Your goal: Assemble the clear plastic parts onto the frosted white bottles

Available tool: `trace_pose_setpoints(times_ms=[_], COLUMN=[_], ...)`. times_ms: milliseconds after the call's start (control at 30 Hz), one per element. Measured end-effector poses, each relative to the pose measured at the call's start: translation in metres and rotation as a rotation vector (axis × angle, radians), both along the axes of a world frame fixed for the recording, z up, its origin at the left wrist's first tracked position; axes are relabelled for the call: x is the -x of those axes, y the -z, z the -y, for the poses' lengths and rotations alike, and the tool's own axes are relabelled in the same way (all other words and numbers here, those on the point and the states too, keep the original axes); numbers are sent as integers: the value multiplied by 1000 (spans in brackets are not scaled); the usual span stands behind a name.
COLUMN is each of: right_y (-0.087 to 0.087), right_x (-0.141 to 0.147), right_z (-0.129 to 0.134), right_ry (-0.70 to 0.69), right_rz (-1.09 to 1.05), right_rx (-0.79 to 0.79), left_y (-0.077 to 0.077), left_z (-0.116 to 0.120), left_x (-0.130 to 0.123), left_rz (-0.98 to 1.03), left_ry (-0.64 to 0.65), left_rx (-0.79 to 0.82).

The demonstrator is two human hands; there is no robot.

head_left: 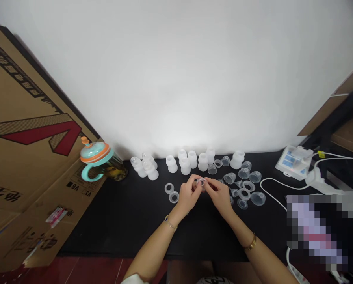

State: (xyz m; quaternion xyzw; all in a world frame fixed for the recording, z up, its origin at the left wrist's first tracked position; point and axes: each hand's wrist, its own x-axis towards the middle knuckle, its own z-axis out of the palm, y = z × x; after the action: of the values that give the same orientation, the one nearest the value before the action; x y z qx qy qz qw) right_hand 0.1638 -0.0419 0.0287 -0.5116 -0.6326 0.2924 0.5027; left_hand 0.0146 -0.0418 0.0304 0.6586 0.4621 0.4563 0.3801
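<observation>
Silicone ring [201,183] between left hand [189,194] and right hand [219,193]

Looks like a small home packing corner or workroom, though hard to say for sure: black table [129,221] against a bare white wall [176,79], big cardboard sheets [25,118] propped on the left, clear plastic pump parts [185,161] lined up.

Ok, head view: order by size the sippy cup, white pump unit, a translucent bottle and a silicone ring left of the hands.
Largest: sippy cup and white pump unit, too alike to rank.
Then: translucent bottle.
Smallest: silicone ring.
</observation>
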Motion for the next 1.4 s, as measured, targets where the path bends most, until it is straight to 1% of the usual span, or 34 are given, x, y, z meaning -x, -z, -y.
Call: trace_pose_setpoints(times_ms=[300, 467, 800, 1000, 1400], right_y=[2, 1, 4, 3, 3], right_x=[-1, -1, 0, 0, -1], right_z=[0, 0, -2, -1, 0], right_ry=[7, 4, 9, 16, 27], right_rz=[7, -1, -35, -31, -4], right_rx=[17, 10, 35, 19, 39], left_y=[3, 2, 3, 4, 4], left_z=[0, 0, -2, -2, 0], left_x=[0, 1, 0, 1, 2], left_rz=[-34, -42, 31, 9, -85], left_ry=[-8, -16, -23, -28, -29], left_rx=[-15, -24, 18, 6, -40])
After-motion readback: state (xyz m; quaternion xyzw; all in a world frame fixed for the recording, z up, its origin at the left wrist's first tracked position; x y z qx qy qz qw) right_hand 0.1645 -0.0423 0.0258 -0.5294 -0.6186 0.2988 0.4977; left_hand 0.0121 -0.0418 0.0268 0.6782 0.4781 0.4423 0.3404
